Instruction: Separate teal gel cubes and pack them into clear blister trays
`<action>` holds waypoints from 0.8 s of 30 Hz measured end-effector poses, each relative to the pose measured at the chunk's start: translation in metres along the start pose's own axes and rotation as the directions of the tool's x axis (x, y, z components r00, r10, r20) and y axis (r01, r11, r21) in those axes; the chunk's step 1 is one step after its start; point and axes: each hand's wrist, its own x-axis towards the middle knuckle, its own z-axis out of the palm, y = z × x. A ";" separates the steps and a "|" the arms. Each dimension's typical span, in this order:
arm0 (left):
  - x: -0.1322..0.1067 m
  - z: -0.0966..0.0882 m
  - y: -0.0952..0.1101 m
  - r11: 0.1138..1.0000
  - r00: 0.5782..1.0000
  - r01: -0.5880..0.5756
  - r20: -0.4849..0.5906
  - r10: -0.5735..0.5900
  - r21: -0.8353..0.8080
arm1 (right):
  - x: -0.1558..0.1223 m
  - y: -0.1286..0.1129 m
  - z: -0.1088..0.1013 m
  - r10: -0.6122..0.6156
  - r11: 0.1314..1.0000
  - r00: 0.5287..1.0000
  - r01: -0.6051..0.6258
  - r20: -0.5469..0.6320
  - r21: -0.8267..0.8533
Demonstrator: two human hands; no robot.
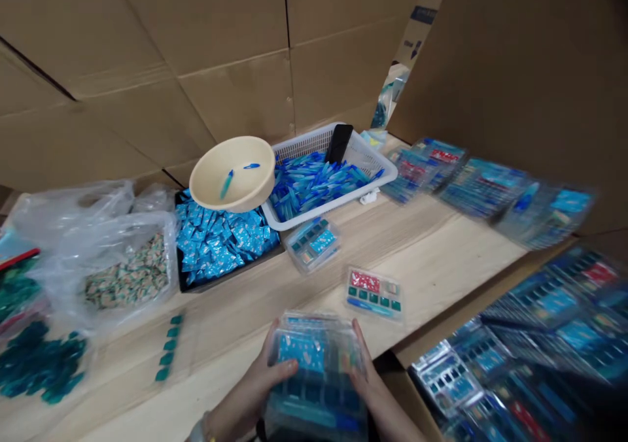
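Between my two hands is a stack of clear plastic packs [314, 390], slightly blurred. The top one shows a blue sachet, dark green square pieces and a blue pen. My left hand [260, 380] grips the stack's left side, thumb over the top. My right hand [375, 390] closes on its right side. Just beyond the stack lies a single pack [373, 293] with a red sachet, green squares and a pen. Another small pile of packs [313, 243] rests farther back, near the basket.
A white basket [331, 201] of blue pens holds a phone [339, 143]. A cream bowl [233, 174] overlaps a black tray of blue sachets [220, 242]. Left are a bag of small pieces [130, 275] and green pieces [39, 363]. An open carton of packs [520, 350] stands right.
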 end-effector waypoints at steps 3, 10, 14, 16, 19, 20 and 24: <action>0.002 -0.009 -0.001 1.000 0.999 0.006 0.032 -0.006 0.002 | -0.012 -0.003 -0.012 0.076 0.990 0.996 -0.081 0.044 0.112; 0.053 -0.023 0.024 0.945 0.990 -0.063 -0.103 0.100 0.321 | 0.027 -0.025 -0.023 0.041 0.997 0.985 -0.030 -0.166 0.071; 0.081 -0.021 0.037 0.849 0.996 -0.076 0.075 0.043 0.523 | 0.058 -0.034 -0.026 0.048 0.989 0.999 -0.046 0.016 -0.138; 0.083 -0.022 0.041 0.797 0.982 -0.069 0.182 -0.053 0.600 | 0.061 -0.033 -0.027 0.072 0.972 0.987 -0.038 0.142 -0.233; 0.080 -0.029 0.038 0.730 0.977 -0.079 0.198 -0.078 0.679 | 0.060 -0.025 -0.029 0.093 0.950 0.978 -0.032 0.187 -0.310; 0.079 -0.032 0.034 0.731 0.986 -0.068 0.158 -0.055 0.679 | 0.059 -0.022 -0.030 0.096 0.950 0.979 -0.037 0.177 -0.310; 0.082 -0.045 0.014 0.786 0.990 -0.014 -0.099 0.096 0.619 | 0.060 -0.024 -0.024 0.090 0.972 0.987 -0.059 0.131 -0.228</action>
